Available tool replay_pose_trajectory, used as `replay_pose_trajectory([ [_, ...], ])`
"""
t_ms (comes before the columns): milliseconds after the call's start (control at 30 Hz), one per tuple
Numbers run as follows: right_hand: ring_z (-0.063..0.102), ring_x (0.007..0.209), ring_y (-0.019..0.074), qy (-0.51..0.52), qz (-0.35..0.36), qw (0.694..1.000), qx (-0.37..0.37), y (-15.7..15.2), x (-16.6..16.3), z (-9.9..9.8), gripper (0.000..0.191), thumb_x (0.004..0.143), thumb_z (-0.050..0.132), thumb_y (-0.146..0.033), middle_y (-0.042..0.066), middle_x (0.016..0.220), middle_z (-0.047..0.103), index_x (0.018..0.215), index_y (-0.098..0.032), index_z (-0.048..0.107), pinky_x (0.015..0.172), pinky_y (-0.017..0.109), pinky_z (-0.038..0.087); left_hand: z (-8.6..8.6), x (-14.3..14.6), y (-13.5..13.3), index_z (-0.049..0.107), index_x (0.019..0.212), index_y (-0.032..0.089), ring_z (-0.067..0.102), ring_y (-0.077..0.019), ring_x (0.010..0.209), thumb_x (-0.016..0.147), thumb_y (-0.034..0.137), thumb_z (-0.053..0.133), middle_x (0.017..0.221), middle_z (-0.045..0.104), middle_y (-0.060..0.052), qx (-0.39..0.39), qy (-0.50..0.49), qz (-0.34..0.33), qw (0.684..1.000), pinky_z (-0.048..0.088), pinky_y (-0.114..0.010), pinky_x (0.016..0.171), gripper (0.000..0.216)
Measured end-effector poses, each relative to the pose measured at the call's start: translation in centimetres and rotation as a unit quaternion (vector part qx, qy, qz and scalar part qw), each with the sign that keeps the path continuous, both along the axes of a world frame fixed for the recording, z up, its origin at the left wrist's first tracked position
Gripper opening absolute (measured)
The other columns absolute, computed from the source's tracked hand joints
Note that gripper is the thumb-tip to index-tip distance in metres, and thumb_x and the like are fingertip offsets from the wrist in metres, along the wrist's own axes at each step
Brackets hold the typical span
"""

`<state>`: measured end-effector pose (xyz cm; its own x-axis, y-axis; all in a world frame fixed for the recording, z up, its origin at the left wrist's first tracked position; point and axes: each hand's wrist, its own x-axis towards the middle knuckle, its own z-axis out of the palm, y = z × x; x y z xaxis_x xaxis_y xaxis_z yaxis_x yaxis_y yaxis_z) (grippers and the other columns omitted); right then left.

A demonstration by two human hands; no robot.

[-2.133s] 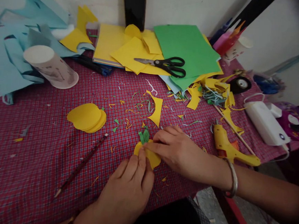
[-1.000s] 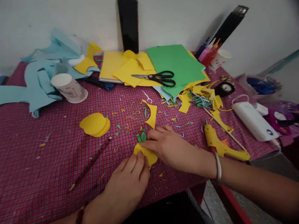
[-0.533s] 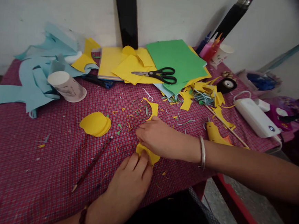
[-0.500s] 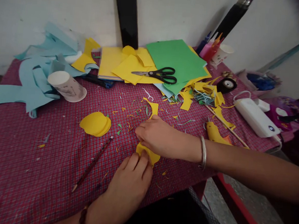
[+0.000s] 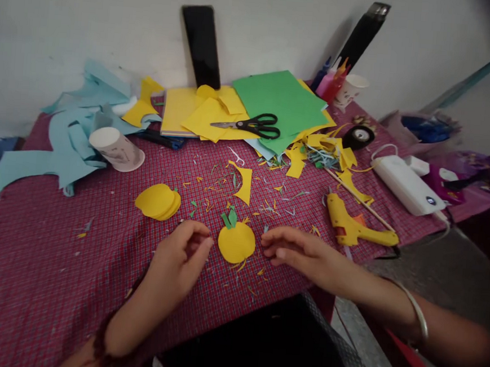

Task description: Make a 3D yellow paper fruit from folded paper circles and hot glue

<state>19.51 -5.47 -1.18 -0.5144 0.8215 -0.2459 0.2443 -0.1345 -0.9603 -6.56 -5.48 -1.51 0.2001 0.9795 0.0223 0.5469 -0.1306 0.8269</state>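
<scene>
Between my two hands a yellow paper apple (image 5: 236, 243) with green paper leaves (image 5: 228, 218) on top lies flat on the checked cloth. My left hand (image 5: 185, 252) is just left of it, fingers curved and apart, with nothing in them. On the apple's right side, my right hand (image 5: 293, 248) hovers with loosely bent fingers, also holding nothing. Farther left rests a small stack of yellow paper rounds (image 5: 157, 201). A yellow paper offcut (image 5: 245, 184) lies behind the apple. The pencil is mostly hidden by my left hand and arm.
Scissors (image 5: 249, 125) lie on yellow and green paper sheets (image 5: 280, 104). A yellow glue gun (image 5: 352, 223) and a white power bank-like box (image 5: 410, 185) are at right. Blue paper scraps (image 5: 68, 141) and a paper cup (image 5: 118, 150) stand left. A phone (image 5: 201, 44) leans on the wall.
Both hands have come off the yellow paper and moved apart, left hand leftward and right hand rightward. The apple with its green leaves is now uncovered. The camera view has shifted slightly.
</scene>
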Motion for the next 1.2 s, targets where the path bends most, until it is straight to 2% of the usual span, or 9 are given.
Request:
replay_pose_trajectory([
  [100,0.061,0.109,0.0174,0.071,-0.02,0.995,-0.066,-0.7,0.3,-0.7,0.024,0.091,0.052,-0.022,0.011,0.117,0.062,0.114,-0.017,0.054,0.095,0.04,0.049,-0.1,0.8,-0.3,0.056,0.096,0.018,0.061,-0.0162,0.088,0.079,0.026,0.06,0.092,0.061,-0.002,-0.128,-0.156,0.051,0.978,0.05,-0.033,0.081,0.019],
  [200,0.062,0.109,0.0168,0.094,-0.028,0.992,-0.074,-0.6,0.1,-0.9,0.027,0.089,0.053,-0.018,0.012,0.12,0.063,0.116,-0.017,0.053,0.099,0.041,0.048,-0.2,2.4,-1.1,0.053,0.098,0.018,0.059,-0.0175,0.097,0.074,0.026,0.064,0.101,0.06,-0.005,-0.149,-0.223,0.092,0.959,0.048,-0.036,0.088,0.028],
  [367,0.063,0.107,0.0157,0.103,-0.015,0.994,-0.045,-0.2,-0.6,-1.0,0.027,0.088,0.05,-0.01,0.012,0.12,0.063,0.114,-0.016,0.054,0.1,0.04,0.047,-0.4,4.3,-1.1,0.05,0.104,0.016,0.06,-0.0144,0.086,0.074,0.024,0.062,0.101,0.06,-0.006,-0.136,-0.258,0.162,0.943,0.049,-0.028,0.072,0.033],
  [567,0.065,0.093,0.0146,0.154,-0.052,0.986,-0.027,-0.4,-1.0,-1.9,0.031,0.087,0.047,-0.01,0.011,0.109,0.064,0.117,-0.016,0.05,0.086,0.036,0.053,-0.3,5.9,-0.6,0.051,0.109,0.014,0.048,-0.0062,0.052,0.069,0.019,0.067,0.07,0.059,0.004,-0.099,-0.279,0.171,0.94,0.034,-0.018,0.049,0.043],
  [667,0.065,0.083,0.0137,0.203,-0.099,0.974,-0.005,-0.9,-1.1,-1.9,0.03,0.088,0.05,-0.023,0.009,0.103,0.063,0.118,-0.018,0.047,0.074,0.031,0.054,1.1,6.8,-1.6,0.048,0.115,0.016,0.051,-0.007,0.056,0.069,0.02,0.069,0.069,0.062,0.005,-0.055,-0.297,0.158,0.94,0.038,-0.017,0.053,0.051],
  [833,0.054,0.063,0.0105,0.28,-0.144,0.948,0.052,-2.3,-2.0,-0.2,0.023,0.079,0.063,-0.04,-0.003,0.071,0.055,0.078,-0.021,0.051,0.063,0.025,0.047,3.1,8.2,-4.6,0.05,0.117,0.023,0.059,-0.0104,0.067,0.074,0.022,0.07,0.077,0.065,0.003,0.005,-0.328,0.126,0.936,0.047,-0.021,0.064,0.048],
  [933,0.051,0.06,0.01,0.297,-0.146,0.94,0.081,-3.4,-2.7,0.9,0.024,0.079,0.064,-0.041,-0.004,0.068,0.054,0.076,-0.02,0.053,0.062,0.025,0.045,3.0,8.8,-6.0,0.057,0.101,0.024,0.06,-0.0105,0.077,0.077,0.023,0.069,0.088,0.065,0.003,0.059,-0.346,0.145,0.925,0.048,-0.021,0.068,0.026],
  [1033,0.052,0.061,0.0111,0.295,-0.141,0.938,0.113,-4.3,-3.4,1.4,0.02,0.082,0.062,-0.039,-0.003,0.068,0.055,0.078,-0.02,0.055,0.062,0.026,0.044,2.5,9.1,-7.0,0.065,0.091,0.022,0.06,-0.0132,0.093,0.082,0.026,0.066,0.098,0.065,0.0,0.097,-0.349,0.159,0.918,0.047,-0.023,0.083,0.01],
  [1200,0.05,0.063,0.0117,0.256,-0.148,0.936,0.189,-4.7,-3.9,1.5,0.014,0.085,0.058,-0.031,-0.003,0.07,0.053,0.077,-0.02,0.055,0.06,0.025,0.042,1.6,9.2,-8.2,0.068,0.099,0.021,0.062,-0.0168,0.091,0.084,0.03,0.064,0.099,0.068,-0.004,0.078,-0.375,0.147,0.912,0.049,-0.028,0.083,0.018],
])
